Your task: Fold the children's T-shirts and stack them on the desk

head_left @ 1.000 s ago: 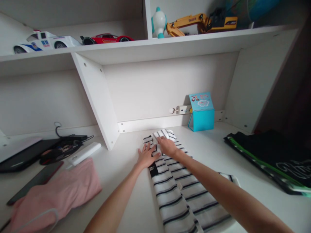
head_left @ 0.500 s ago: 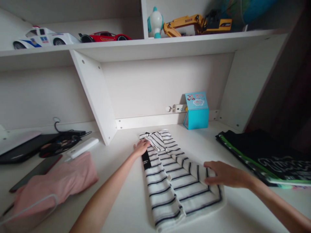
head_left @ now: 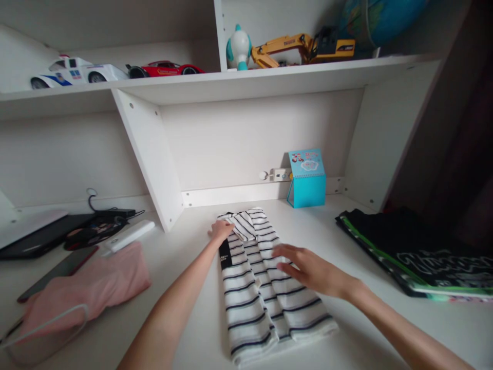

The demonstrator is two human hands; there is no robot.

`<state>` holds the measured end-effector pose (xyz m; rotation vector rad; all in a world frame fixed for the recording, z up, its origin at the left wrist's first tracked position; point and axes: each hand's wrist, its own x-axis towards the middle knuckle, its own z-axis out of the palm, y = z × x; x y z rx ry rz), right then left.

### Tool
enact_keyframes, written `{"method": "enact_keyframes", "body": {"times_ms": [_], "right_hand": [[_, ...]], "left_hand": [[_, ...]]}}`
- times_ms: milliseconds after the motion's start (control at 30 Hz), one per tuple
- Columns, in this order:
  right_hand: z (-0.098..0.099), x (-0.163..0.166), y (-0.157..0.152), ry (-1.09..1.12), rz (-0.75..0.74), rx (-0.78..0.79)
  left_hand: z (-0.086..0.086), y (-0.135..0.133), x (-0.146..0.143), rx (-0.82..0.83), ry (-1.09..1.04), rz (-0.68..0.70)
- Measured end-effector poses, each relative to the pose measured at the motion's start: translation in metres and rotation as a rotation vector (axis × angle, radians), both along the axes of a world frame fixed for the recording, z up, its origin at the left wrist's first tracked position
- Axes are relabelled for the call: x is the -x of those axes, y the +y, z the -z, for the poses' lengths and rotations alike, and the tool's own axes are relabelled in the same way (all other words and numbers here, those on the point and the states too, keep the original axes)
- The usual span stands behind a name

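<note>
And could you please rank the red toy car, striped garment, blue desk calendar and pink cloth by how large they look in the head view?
1. Striped garment
2. Pink cloth
3. Blue desk calendar
4. Red toy car
The garment and cloth lie nearer the camera, which enlarges them.

Left hand (head_left: 221,229) covers part of the far left corner of the striped garment (head_left: 246,308); right hand (head_left: 308,267) hides part of its right side, and contact there cannot be told. Lettering on the black patch (head_left: 225,255) is too small to read, and the calendar (head_left: 308,191) masks the right end of the socket strip (head_left: 280,175). The frame crops the globe (head_left: 389,20) above and the dark clothes pile (head_left: 419,252) at right.
</note>
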<state>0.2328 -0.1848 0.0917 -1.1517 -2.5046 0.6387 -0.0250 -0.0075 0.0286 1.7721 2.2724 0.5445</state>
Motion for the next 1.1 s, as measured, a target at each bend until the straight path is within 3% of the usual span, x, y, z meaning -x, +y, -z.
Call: {"method": "enact_keyframes", "body": {"times_ms": [67,133,200,267,400,500,600,700,800,967,1100], "right_hand": [[0.028,0.003,0.024,-0.076,0.085,-0.118],[0.052,0.008,0.030,-0.164,0.062,-0.091],[0.062,0.011,0.018,-0.207,0.051,-0.044],[0.052,0.013,-0.005,-0.260,0.053,0.000],[0.005,0.014,-0.031,-0.348,-0.018,0.123],[-0.006,0.017,0.003,-0.251,0.089,0.012],[0.015,0.024,0.071,-0.266,0.248,-0.190],[0.047,0.031,0.131,-0.281,0.262,-0.187],[0.066,0.035,0.164,-0.276,0.282,-0.139],[0.073,0.041,0.179,-0.259,0.362,-0.117],[0.068,0.043,0.167,-0.274,0.327,-0.110]], "left_hand": [[0.000,0.000,-0.001,-0.004,0.016,-0.014],[0.000,-0.001,-0.001,-0.010,0.037,-0.021],[-0.002,-0.002,0.000,-0.017,0.058,-0.007],[-0.005,-0.005,0.000,-0.026,0.078,0.026],[-0.014,-0.025,-0.010,-0.115,0.138,0.106],[-0.012,-0.050,-0.025,-0.257,0.247,0.378],[-0.001,-0.068,-0.036,-0.219,0.292,0.616],[0.010,-0.073,-0.037,-0.108,0.290,0.627],[0.017,-0.072,-0.035,-0.089,0.283,0.633],[0.009,-0.064,-0.033,-0.050,0.258,0.612],[-0.006,-0.041,-0.027,0.017,0.230,0.580]]}}
